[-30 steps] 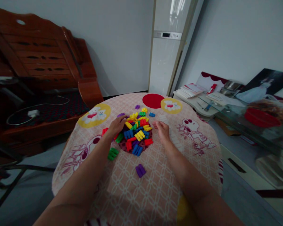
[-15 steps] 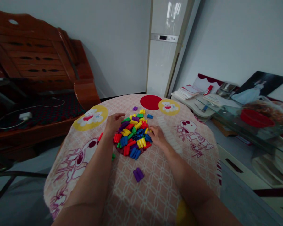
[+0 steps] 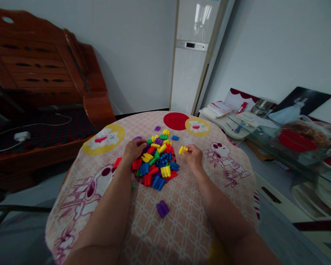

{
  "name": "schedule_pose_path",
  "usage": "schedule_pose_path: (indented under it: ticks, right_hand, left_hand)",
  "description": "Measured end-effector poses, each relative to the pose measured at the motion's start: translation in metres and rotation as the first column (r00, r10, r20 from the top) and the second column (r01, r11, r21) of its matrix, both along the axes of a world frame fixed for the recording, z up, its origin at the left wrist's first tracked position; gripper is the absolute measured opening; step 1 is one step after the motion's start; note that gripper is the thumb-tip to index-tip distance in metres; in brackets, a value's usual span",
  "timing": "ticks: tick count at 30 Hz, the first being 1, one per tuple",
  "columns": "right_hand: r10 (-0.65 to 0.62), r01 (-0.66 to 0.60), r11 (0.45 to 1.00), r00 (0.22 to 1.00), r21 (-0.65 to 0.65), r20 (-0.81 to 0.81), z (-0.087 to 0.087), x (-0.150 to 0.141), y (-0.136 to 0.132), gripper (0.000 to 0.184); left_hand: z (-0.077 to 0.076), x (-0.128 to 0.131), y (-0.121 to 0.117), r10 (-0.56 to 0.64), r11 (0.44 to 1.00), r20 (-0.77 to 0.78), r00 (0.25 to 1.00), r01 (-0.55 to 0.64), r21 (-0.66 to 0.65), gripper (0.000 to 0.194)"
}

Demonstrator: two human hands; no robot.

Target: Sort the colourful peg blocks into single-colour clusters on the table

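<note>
drew right hand [image 3: 194, 157] from multicoloured plastic-block pile [image 3: 155, 159], pinching yellow ridged plastic block [image 3: 182, 150]; can't tell grip of curled left hand [image 3: 132, 150].

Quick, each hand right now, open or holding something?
Left hand: at the block pile; grip can't be told.
Right hand: holding a yellow block.

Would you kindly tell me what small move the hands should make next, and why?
I would probably set the yellow block down on the tablecloth, right of the pile of blocks: the right hand holds it there, apart from the pile, while the left hand is at the pile's left edge.
</note>
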State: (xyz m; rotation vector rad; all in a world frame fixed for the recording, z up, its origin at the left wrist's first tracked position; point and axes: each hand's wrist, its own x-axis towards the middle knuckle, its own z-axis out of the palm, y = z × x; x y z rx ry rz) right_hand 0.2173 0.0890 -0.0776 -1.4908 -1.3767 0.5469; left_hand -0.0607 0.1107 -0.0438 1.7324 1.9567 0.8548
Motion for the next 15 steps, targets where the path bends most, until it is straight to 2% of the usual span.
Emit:
schedule_pose_path:
  ticks: [3, 7, 11, 13, 15]
  right_hand:
    - [-0.132, 0.131, 0.991, 0.988, 0.021, 0.077, 0.004, 0.015, 0.02, 0.021]
    - [-0.222, 0.2, 0.973, 0.952, 0.119, 0.212, 0.007, 0.025, 0.044, 0.024]
    - [-0.193, 0.174, 0.981, 0.92, 0.086, 0.341, -0.001, 0.03, 0.053, 0.022]
    - [-0.169, 0.158, 0.986, 0.931, 0.059, 0.324, -0.007, 0.035, 0.054, 0.026]
    - [-0.163, 0.156, 0.987, 0.959, 0.049, 0.232, -0.013, 0.041, 0.052, 0.034]
  left_hand:
    - [-0.005, 0.001, 0.002, -0.008, 1.0, -0.022, 1.0, 0.008, 0.023, 0.033]
    - [-0.005, 0.002, 0.001, -0.005, 1.0, -0.029, 1.0, 0.006, 0.028, 0.033]
    - [-0.001, 0.003, -0.003, 0.032, 0.998, -0.045, 0.998, -0.03, 0.049, 0.033]
    - [0.003, 0.004, -0.004, 0.08, 0.992, -0.067, 0.995, -0.073, 0.098, 0.033]
    - [0.009, 0.007, -0.003, 0.106, 0.984, -0.089, 0.99, -0.091, 0.156, 0.035]
